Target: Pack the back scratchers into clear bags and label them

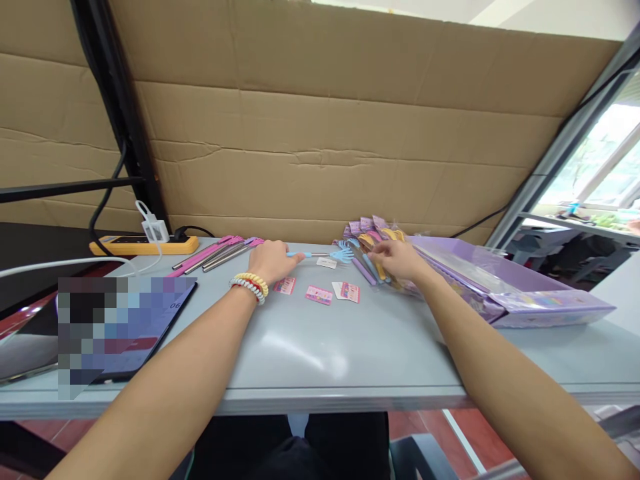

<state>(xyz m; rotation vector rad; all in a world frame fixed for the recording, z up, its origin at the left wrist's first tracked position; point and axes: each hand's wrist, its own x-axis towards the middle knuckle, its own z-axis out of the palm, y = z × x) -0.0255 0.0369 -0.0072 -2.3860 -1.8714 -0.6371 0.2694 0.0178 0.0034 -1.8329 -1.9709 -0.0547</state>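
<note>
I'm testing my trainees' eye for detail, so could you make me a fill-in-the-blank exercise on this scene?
1. The left hand holds a thin metal stick with a hand-shaped plastic head coloured light ____.
2. Yellow and white coiled bands circle the person's ____ wrist.
3. An open, printed purple box stands on the person's ____ side.
4. The tall brown sheet behind the grey table is made of ____.

Missing words: blue; left; right; cardboard.

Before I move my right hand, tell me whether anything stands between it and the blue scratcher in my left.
Yes: several bunched handles, one purple, lie between your right hand and the blue scratcher's claw, just right of it.
</note>
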